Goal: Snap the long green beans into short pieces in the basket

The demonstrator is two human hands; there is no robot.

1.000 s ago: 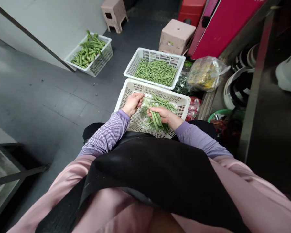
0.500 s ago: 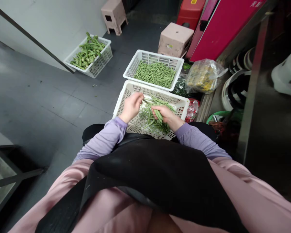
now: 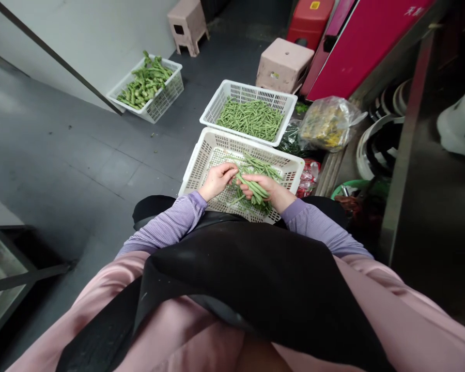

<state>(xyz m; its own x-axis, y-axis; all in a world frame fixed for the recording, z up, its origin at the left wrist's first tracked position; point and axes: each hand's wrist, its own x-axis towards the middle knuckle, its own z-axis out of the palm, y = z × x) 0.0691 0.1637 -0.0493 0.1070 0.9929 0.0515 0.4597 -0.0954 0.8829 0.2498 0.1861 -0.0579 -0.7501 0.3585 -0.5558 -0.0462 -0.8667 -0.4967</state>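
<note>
My right hand [image 3: 269, 189] is wrapped round a small bunch of green beans [image 3: 257, 190], their ends pointing toward my left hand. With thumb and fingers pinched, my left hand [image 3: 219, 180] meets the tips of these beans. Both hands are over a cream plastic basket [image 3: 192, 166] close to my lap. Inside it lie loose long beans [image 3: 260, 166] at the far right, with thin green scraps under my hands. Just beyond stands a white basket [image 3: 209, 120] holding many short bean pieces [image 3: 251, 119].
Another white basket [image 3: 166, 101] with thick green vegetables [image 3: 144, 85] is by the wall. Two pinkish stools [image 3: 282, 64] stand farther back. Right of the baskets are a clear bag of yellow-green stuff [image 3: 329, 126], a green basin [image 3: 349, 187] and a metal counter edge [image 3: 405, 134].
My left hand has moved right and down, closing the gap to my right hand. The bean once stretched between the hands now lies with the bunch.
</note>
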